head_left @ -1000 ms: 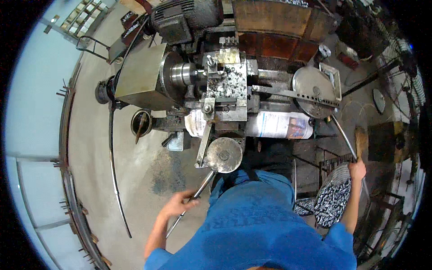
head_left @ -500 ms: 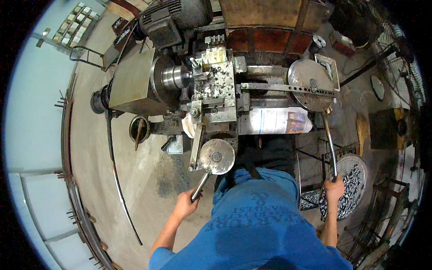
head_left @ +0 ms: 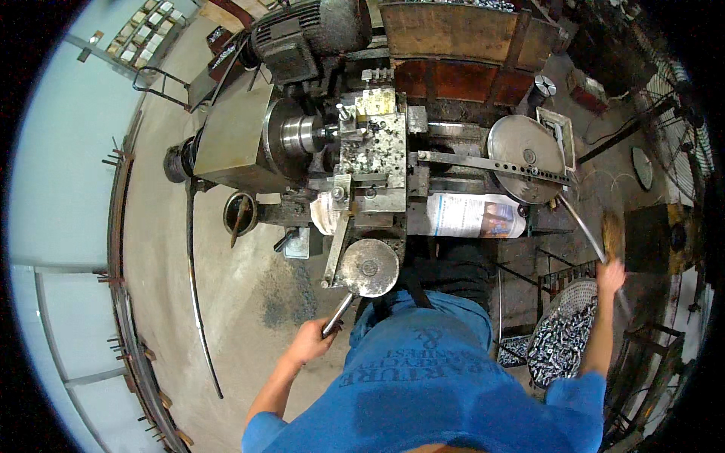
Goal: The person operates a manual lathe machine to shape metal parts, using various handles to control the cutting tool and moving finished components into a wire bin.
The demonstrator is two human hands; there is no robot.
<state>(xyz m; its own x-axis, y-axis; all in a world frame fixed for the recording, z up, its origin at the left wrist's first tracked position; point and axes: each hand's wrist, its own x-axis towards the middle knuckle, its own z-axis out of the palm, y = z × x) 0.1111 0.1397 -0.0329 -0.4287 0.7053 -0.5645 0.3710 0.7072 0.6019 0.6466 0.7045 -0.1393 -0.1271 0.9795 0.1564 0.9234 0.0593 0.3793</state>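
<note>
My left hand (head_left: 311,339) is closed around a short metal lever (head_left: 337,315) that comes off a small round disc (head_left: 368,268) at the front of the lathe. Out to the right, my right hand (head_left: 610,276) grips the end of a long lever (head_left: 583,226) below the large round disc (head_left: 526,159). A perforated flat bar (head_left: 495,167) joins that large disc to the carriage (head_left: 374,155), which is strewn with metal chips. Left of the carriage is the shiny chuck (head_left: 301,134), close to the tool post (head_left: 343,113).
A round basket of small metal pieces (head_left: 563,343) stands under my right arm. Printed paper (head_left: 474,215) lies along the machine's front. A pot with a stick (head_left: 240,214) sits on the left, near a long thin rod (head_left: 199,321). A motor (head_left: 306,38) stands behind.
My right hand has swung outward to the right and a little away from me with the long lever, and the large disc's bar tilts more. My left hand stays on its lever.
</note>
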